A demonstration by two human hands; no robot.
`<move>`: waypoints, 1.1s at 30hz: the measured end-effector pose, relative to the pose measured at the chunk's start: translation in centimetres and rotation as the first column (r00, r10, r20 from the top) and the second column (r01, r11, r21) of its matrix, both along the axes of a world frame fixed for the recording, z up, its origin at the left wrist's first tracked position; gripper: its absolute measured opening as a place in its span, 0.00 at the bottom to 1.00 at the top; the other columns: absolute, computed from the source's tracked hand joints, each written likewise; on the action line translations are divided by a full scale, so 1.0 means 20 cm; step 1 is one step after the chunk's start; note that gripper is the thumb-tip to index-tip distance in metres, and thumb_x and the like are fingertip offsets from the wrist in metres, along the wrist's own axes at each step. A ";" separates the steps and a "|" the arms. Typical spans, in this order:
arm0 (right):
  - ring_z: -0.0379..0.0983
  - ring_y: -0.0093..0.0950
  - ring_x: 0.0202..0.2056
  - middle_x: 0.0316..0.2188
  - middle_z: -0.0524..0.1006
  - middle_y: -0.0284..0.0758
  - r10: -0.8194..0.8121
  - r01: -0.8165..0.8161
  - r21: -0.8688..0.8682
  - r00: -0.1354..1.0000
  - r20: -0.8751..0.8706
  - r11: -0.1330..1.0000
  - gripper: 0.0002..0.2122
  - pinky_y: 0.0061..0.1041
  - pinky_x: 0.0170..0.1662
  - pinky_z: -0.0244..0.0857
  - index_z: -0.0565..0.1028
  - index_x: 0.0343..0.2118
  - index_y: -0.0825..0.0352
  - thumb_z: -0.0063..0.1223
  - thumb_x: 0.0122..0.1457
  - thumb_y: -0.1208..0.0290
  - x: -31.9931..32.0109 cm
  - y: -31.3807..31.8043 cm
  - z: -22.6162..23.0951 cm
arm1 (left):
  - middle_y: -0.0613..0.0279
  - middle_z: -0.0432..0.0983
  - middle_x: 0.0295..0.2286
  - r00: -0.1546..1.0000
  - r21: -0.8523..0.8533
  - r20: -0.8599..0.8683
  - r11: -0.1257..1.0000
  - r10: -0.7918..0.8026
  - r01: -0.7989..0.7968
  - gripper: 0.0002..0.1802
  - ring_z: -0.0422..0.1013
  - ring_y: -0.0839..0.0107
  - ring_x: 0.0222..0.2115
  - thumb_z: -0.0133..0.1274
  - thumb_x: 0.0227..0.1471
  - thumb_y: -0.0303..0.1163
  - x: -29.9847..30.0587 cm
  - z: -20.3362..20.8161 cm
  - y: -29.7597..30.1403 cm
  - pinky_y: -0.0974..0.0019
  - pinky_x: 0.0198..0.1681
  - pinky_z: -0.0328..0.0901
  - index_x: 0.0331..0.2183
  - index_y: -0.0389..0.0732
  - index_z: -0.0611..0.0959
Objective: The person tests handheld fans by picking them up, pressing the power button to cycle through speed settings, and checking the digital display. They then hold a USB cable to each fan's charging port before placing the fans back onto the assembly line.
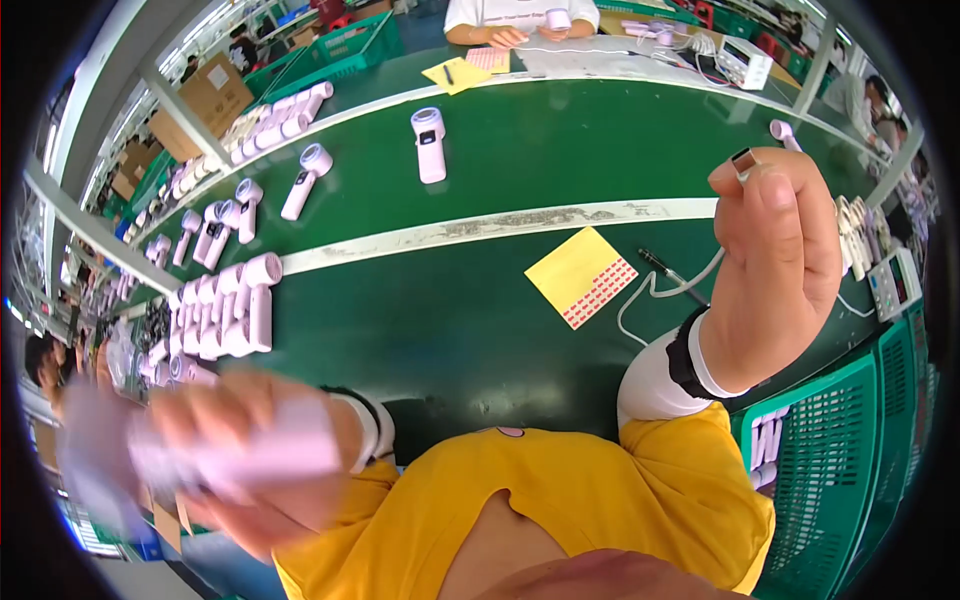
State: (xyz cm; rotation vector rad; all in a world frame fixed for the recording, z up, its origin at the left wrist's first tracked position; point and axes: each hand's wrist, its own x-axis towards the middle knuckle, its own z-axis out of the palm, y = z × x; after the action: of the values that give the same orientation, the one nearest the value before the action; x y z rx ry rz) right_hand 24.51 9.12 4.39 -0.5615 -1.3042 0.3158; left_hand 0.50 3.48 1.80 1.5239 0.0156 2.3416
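Note:
At the lower left, my left hand (225, 420) is wrapped round a pale pink handheld fan (290, 450). Hand and fan are smeared by motion, and the fan's round head points left. Raised at the right, my right hand (785, 250) pinches a cable plug (743, 160) whose metal end sticks up between thumb and finger. From below that hand a white cable (660, 293) loops down onto the green bench. Beside the cable lie a yellow sheet with red-and-white stickers (580, 275) and a black pen (665, 265).
Several pink fans (225, 305) stand in rows at the left. More fans lie on the green conveyor (550, 150) beyond a white rail. Green crates (820, 470) and a small meter box (893, 283) are at the right. Across the line sits a person in white (520, 15).

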 end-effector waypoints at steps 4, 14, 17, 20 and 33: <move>0.52 0.13 0.16 0.20 0.68 0.33 -0.089 0.084 -0.064 0.991 -0.096 0.994 0.11 0.12 0.20 0.42 0.70 0.29 0.76 0.43 0.53 0.69 0.01 -0.01 0.03 | 0.57 0.62 0.33 0.985 0.200 -0.086 0.971 0.150 -0.130 0.25 0.63 0.66 0.28 0.49 0.41 0.33 0.11 0.02 -0.03 0.66 0.27 0.59 0.41 0.34 0.61; 0.47 0.14 0.15 0.13 0.60 0.29 0.049 -0.011 0.093 0.908 -0.417 0.996 0.12 0.14 0.18 0.39 0.68 0.26 0.74 0.38 0.56 0.69 0.44 -0.04 -0.01 | 0.60 0.65 0.30 0.801 -0.436 -0.543 0.730 0.254 -0.527 0.18 0.64 0.71 0.28 0.52 0.37 0.26 0.30 -0.21 0.47 0.67 0.29 0.61 0.35 0.39 0.68; 0.43 0.15 0.14 0.11 0.51 0.27 -0.011 0.108 0.194 0.896 -0.443 0.975 0.11 0.16 0.17 0.38 0.66 0.25 0.72 0.35 0.56 0.70 0.46 -0.07 0.00 | 0.63 0.65 0.25 0.813 -0.890 -0.061 0.400 -0.578 0.218 0.15 0.64 0.77 0.23 0.50 0.34 0.20 0.43 -0.25 0.92 0.72 0.22 0.59 0.31 0.34 0.68; 0.43 0.16 0.15 0.12 0.50 0.27 0.055 0.045 0.245 0.920 -0.388 0.969 0.10 0.16 0.17 0.38 0.66 0.25 0.72 0.36 0.56 0.69 0.50 -0.09 -0.01 | 0.59 0.66 0.25 0.719 -0.928 -0.167 0.353 -0.675 0.117 0.16 0.65 0.73 0.25 0.51 0.32 0.20 0.62 -0.53 1.35 0.70 0.25 0.60 0.30 0.31 0.68; 0.42 0.15 0.15 0.12 0.50 0.27 0.011 0.084 0.262 0.939 -0.343 0.961 0.11 0.16 0.18 0.38 0.65 0.24 0.72 0.35 0.56 0.69 0.44 -0.02 0.00 | 0.48 0.65 0.30 0.227 -0.046 -0.860 0.373 0.457 -0.927 0.13 0.65 0.50 0.29 0.46 0.40 0.32 0.56 -0.83 1.74 0.52 0.32 0.60 0.29 0.33 0.69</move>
State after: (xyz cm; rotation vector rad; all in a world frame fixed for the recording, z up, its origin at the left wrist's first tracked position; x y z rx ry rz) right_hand 33.22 8.76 4.44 -0.2795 -0.9770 0.1861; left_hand 11.63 38.21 -14.75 2.2571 1.9370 1.5767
